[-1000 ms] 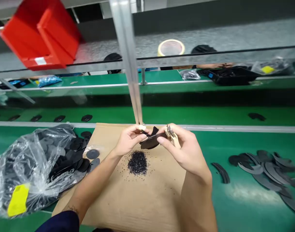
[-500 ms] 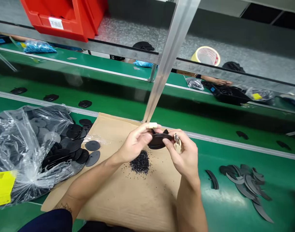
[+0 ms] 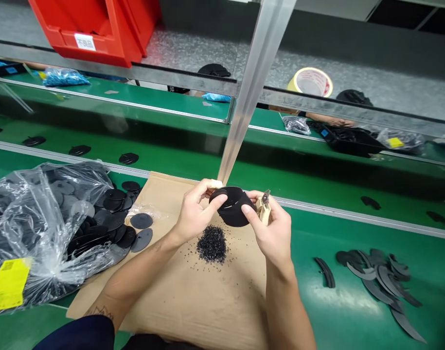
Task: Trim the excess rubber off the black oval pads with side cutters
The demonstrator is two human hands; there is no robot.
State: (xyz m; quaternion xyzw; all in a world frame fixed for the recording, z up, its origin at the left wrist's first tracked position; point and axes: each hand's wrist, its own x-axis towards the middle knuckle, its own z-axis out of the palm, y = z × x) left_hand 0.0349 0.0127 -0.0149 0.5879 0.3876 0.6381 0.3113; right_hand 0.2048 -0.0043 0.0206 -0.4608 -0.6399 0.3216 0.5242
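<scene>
A black round plastic part (image 3: 234,209) is raised above the brown paper, its slotted face tilted up toward me. My left hand (image 3: 193,214) pinches its left edge, the thumb lying on top. On the opposite edge, the thumb and fingers of my right hand (image 3: 272,231) grip the same part. A small pair of nippers (image 3: 265,208) with cream handles is tucked in that right hand, jaws pointing up. Below the part, a heap of tiny black plastic bits (image 3: 212,244) lies on the brown paper (image 3: 186,301).
At left, a clear plastic bag (image 3: 43,218) spills black discs (image 3: 141,221). Curved black pieces (image 3: 384,277) lie at right. Black parts (image 3: 80,150) sit along the green strip behind. A metal post (image 3: 244,92) rises ahead; a red bin (image 3: 94,29) and tape roll (image 3: 311,81) are above.
The black part has been tipped so that its slotted upper face now shows more. Both hands have shifted slightly left, still gripping it, and the nippers remain in my right hand.
</scene>
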